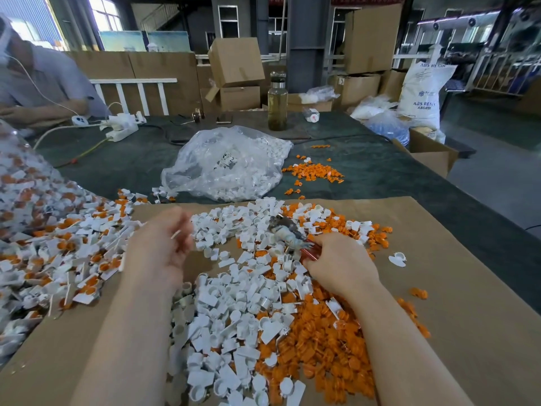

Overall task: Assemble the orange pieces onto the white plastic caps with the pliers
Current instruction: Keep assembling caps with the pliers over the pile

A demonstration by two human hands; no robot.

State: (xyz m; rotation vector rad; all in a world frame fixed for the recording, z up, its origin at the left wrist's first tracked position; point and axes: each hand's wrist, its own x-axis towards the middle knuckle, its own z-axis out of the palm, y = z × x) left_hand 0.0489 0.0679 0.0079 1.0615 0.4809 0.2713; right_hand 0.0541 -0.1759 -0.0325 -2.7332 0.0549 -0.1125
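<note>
— What covers the cardboard sheet [468,332]?
— Near centre, loose white caps [234,312]; right of them, orange pieces [328,341]. Left lies a pile of assembled caps [67,259].
— And the hands?
— The right hand [341,266] grips the pliers [288,234], whose head points far-left over the caps. The left hand [159,250] is blurred, fingers curled; something thin and white shows at them, but I cannot tell the grasp.
</note>
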